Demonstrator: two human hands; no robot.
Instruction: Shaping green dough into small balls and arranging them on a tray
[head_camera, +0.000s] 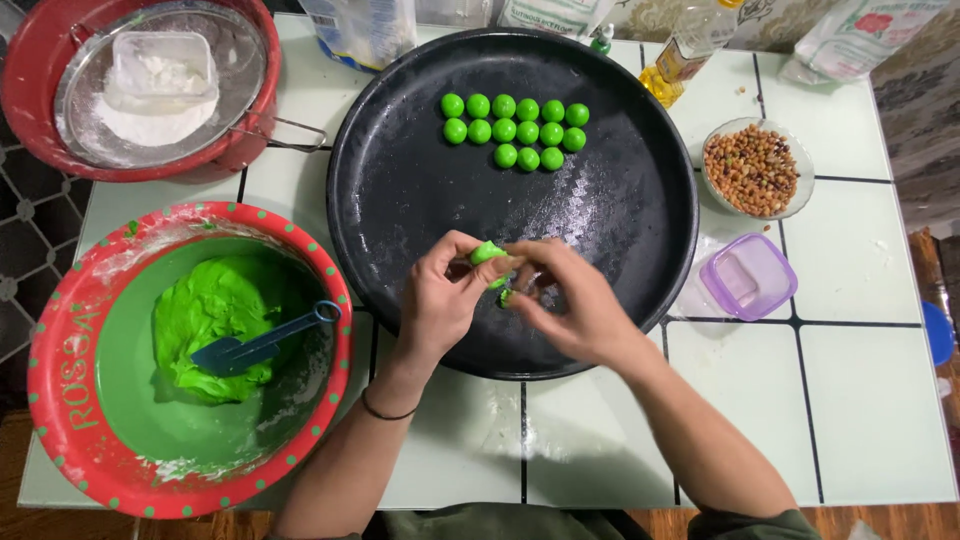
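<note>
My left hand (440, 300) pinches a small lump of bright green dough (488, 253) over the near part of a large round black tray (400, 190). My right hand (570, 300) meets it from the right, its fingertips closed on the same dough, with a bit of green showing below between the fingers. At the far side of the tray lie several green dough balls (516, 119) in neat rows. A red bowl with a green inside (60, 380) at the left holds a mass of green dough (215, 320) with a blue scraper (265, 343) stuck in it.
A red basin (30, 100) with a metal sieve, flour and a plastic tub stands far left. A glass bowl of peanuts (754, 168) and a purple lidded box (748, 276) sit right of the tray. An oil bottle (685, 48) and bags line the far edge of the white tiled table (860, 400).
</note>
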